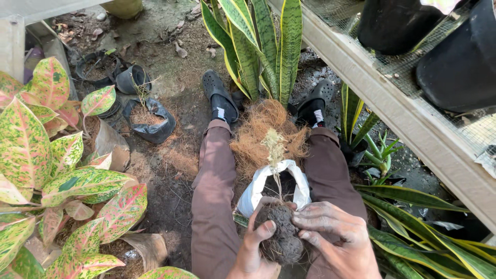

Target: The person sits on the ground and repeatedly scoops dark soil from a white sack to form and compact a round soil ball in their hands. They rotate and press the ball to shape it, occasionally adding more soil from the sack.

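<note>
Bare, dusty garden ground (170,67) between potted plants, seen from above. Pink-and-green speckled leaves (46,170) crowding the near left side; a white wire-mesh bench (408,111) with large black pots (454,57) running along the right. Empty black nursery bags (150,121) and small pots lying on the dirt further off.

Seated posture, brown trouser legs (214,186) stretched forward, black clogs (217,90) at the far end. Between the feet, a tall snake plant (263,46) with yellow-edged leaves, standing upright. Between the knees, a heap of brown coconut fibre (263,132), and just in front of it a white plastic bag (258,188), mouth open.

Left hand (253,248) soiled, fingers curled around the left side of a dark root ball (281,232), thumb pressed on its top. Right hand (336,237) equally dirty, fingers bent over the right side and top of the same clump, gripping it. Root ball held close to the body, just in front of the white bag's rim, with a thin pale stalk (276,155) rising from it over the bag toward the fibre heap.

More striped snake plant leaves (429,237) low on the right, beside the right leg.
</note>
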